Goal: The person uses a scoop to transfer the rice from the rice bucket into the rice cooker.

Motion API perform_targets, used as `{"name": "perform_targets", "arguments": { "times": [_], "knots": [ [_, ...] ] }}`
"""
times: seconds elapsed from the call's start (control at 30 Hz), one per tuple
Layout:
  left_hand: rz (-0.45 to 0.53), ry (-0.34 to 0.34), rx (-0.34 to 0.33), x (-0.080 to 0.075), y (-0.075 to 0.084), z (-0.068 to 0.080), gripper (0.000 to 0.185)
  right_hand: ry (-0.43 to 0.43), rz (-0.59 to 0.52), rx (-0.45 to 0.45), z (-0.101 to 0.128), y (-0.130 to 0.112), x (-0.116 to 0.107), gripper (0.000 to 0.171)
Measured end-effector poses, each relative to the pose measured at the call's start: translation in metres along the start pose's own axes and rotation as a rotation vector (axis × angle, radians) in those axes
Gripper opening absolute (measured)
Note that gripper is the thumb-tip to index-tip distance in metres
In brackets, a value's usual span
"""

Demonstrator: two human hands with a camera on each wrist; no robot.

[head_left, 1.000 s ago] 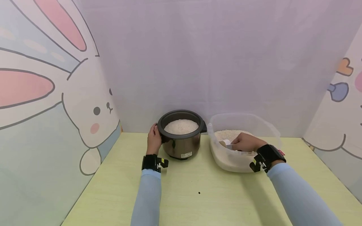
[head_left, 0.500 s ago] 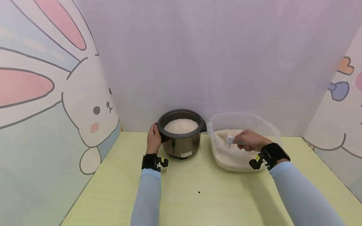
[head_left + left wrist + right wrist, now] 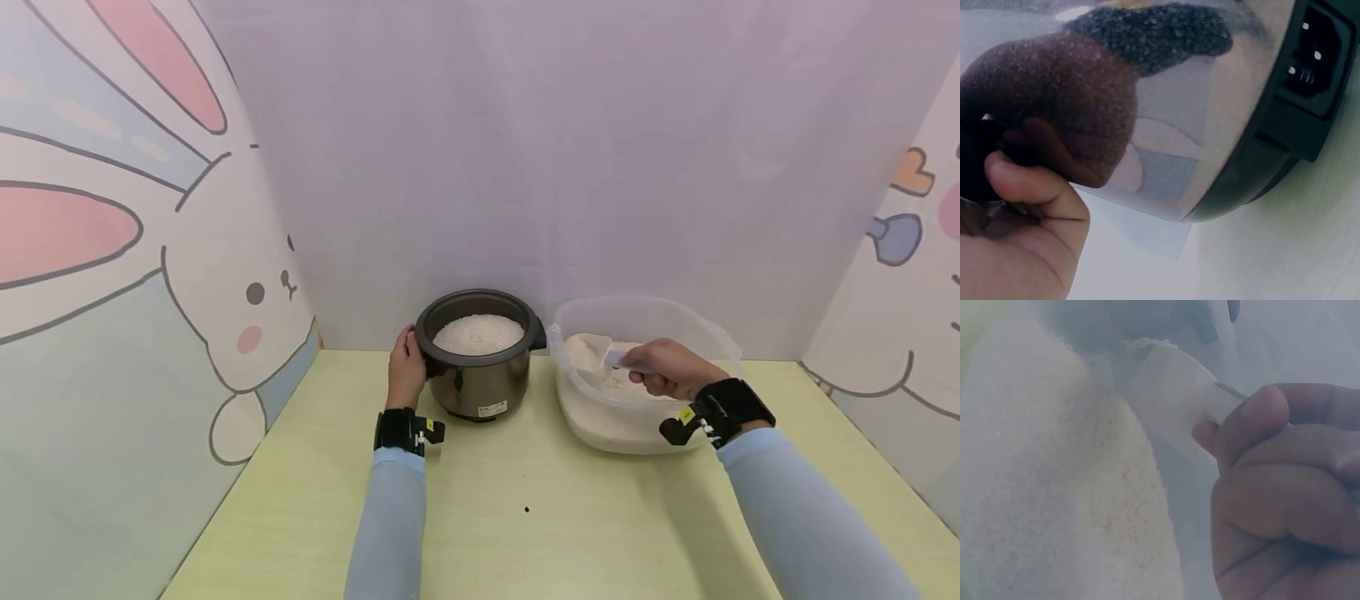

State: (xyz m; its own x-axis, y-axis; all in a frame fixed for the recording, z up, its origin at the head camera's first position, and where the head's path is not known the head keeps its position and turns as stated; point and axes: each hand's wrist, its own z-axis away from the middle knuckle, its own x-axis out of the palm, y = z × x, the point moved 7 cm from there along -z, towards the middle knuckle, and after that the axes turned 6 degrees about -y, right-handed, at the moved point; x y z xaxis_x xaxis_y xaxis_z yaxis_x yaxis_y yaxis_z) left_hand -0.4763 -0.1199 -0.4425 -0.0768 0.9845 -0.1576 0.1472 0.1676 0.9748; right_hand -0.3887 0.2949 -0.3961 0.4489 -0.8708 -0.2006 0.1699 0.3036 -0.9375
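Note:
A dark brown rice cooker (image 3: 480,390) stands lidless near the back wall, with white rice (image 3: 480,335) inside. My left hand (image 3: 407,371) grips its left side handle; in the left wrist view the thumb and fingers curl round that dark handle beside the shiny body (image 3: 1172,144). To the right, a translucent plastic tub (image 3: 615,429) holds more rice (image 3: 1066,487). Over it, my right hand (image 3: 667,367) pinches the handle of a white scoop (image 3: 588,354). The scoop's bowl is heaped with rice and lies level with the tub's left part.
The pale yellow-green tabletop (image 3: 480,533) reaches toward me, with a small dark speck (image 3: 527,509) on it. Behind stands a lilac cloth wall (image 3: 480,167), and rabbit-printed panels (image 3: 217,308) flank the sides. A power socket (image 3: 1310,62) sits low on the cooker.
My right hand has lifted the scoop out of the rice in the tub and turned it upright, so its full bowl now shows. My left hand has stayed on the cooker.

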Motion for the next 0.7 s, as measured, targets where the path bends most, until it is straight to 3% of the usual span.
{"name": "perform_targets", "arguments": {
  "times": [0.17, 0.3, 0.57, 0.7],
  "knots": [
    [0.003, 0.004, 0.002, 0.001, 0.0, 0.0, 0.052, 0.009, -0.185, -0.01, 0.004, 0.002, -0.002, 0.047],
    [0.012, 0.006, 0.005, 0.001, 0.0, 0.0, 0.052, 0.038, -0.288, -0.028, 0.005, 0.002, -0.006, 0.04],
    [0.027, 0.002, 0.009, 0.002, 0.002, 0.001, 0.052, 0.136, -0.438, -0.054, 0.01, -0.003, -0.013, 0.031],
    [0.019, 0.002, 0.021, 0.001, 0.003, 0.001, 0.052, 0.173, -0.439, -0.041, 0.014, -0.012, -0.014, 0.026]
  ]
}}
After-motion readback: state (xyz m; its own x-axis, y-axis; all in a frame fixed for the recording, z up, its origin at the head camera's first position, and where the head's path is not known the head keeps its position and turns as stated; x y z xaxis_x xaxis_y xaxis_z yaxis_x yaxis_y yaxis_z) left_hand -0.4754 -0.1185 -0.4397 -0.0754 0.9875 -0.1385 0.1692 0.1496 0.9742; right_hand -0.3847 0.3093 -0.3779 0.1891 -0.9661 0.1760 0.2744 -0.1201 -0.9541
